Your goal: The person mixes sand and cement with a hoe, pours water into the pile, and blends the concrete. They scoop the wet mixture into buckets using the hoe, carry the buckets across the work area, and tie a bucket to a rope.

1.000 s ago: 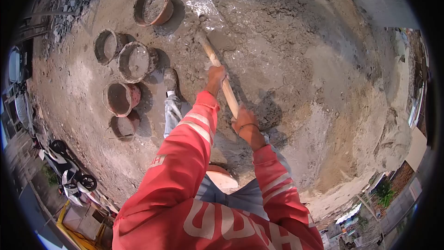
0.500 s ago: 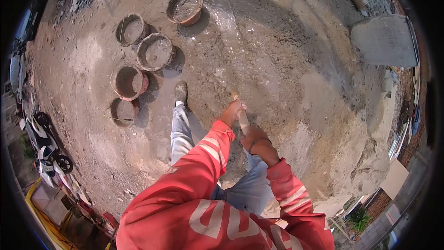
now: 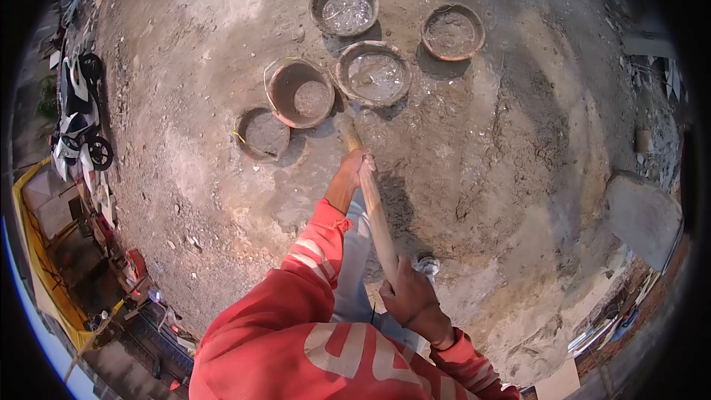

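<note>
My left hand [image 3: 358, 165] is wrapped around the forward part of a long wooden tool handle [image 3: 379, 222]. Farther back, my right hand [image 3: 409, 292] grips the same handle close to my body. The handle slants forward and left, its far end beside the buckets. The tool's working end blends into the mud, so I cannot tell its kind. Just past that end stand a reddish bucket [image 3: 278, 109] partly filled with grey mix and a round tub [image 3: 404, 89] holding wet mix.
Another tub [image 3: 316, 11] and a basin [image 3: 481, 37] of mix stand farther off. A bucket [image 3: 243, 150] with a yellow handle sits at the left. Wet, churned mud [image 3: 474, 155] spreads to the right. Motorcycles [image 3: 76, 107] are parked far left; a grey sheet [image 3: 643, 218] lies at right.
My view has turned left, so the buckets appear more central. The tool has swung left and forward toward them. My hands are farther apart along the handle.
</note>
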`<state>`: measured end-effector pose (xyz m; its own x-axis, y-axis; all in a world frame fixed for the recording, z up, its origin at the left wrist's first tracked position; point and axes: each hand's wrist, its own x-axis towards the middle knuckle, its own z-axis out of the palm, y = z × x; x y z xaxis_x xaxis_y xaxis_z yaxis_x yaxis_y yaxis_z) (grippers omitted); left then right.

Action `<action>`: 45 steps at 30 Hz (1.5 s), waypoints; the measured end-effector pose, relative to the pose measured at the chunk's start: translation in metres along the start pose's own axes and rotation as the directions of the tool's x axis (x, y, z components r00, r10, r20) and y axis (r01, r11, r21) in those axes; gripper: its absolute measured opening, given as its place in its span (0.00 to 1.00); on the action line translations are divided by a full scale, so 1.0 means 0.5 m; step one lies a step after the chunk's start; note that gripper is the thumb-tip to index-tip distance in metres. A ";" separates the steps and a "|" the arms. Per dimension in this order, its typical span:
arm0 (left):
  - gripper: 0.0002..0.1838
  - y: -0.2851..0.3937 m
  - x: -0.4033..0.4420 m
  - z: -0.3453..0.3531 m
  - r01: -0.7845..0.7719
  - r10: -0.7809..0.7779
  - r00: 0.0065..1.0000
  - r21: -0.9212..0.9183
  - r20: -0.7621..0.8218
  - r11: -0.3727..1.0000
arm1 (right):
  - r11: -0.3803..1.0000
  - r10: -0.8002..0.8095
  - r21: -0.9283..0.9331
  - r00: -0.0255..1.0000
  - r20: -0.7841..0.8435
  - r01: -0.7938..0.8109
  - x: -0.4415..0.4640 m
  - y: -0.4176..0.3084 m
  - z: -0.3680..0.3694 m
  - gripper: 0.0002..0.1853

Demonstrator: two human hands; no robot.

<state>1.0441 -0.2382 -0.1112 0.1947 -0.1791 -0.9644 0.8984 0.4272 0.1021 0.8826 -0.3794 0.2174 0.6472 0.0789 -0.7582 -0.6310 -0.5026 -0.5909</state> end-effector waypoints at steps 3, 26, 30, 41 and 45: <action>0.05 0.115 -0.096 0.012 -0.300 0.302 0.949 0.033 -0.095 0.953 | 0.997 0.041 -0.073 0.996 0.085 -0.035 0.055 0.048 0.027 0.26; 0.04 -0.210 -0.301 -0.131 -0.603 0.587 0.796 -0.276 -0.145 0.749 | 0.866 -0.309 -0.394 0.949 0.067 0.310 -0.005 0.514 0.097 0.16; 0.04 -0.412 -0.294 -0.222 -0.518 0.477 0.855 -0.308 -0.203 0.798 | 0.888 -0.223 -0.390 0.970 0.098 0.244 -0.172 0.589 0.130 0.17; 0.05 -0.288 0.105 -0.382 -0.562 0.494 0.793 -0.113 -0.357 0.820 | 0.852 -0.188 -0.475 0.975 0.118 0.221 0.286 0.564 0.283 0.22; 0.04 -0.200 0.273 -0.334 -0.545 0.467 0.799 -0.128 -0.378 0.829 | 0.753 -0.328 -0.562 0.936 0.130 0.342 0.483 0.519 0.236 0.16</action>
<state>0.9152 -0.1574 -0.2938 0.4264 0.3915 -0.8154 0.5882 0.5649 0.5788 0.8246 -0.3893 -0.1514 0.7566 0.3509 -0.5518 -0.0136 -0.8352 -0.5498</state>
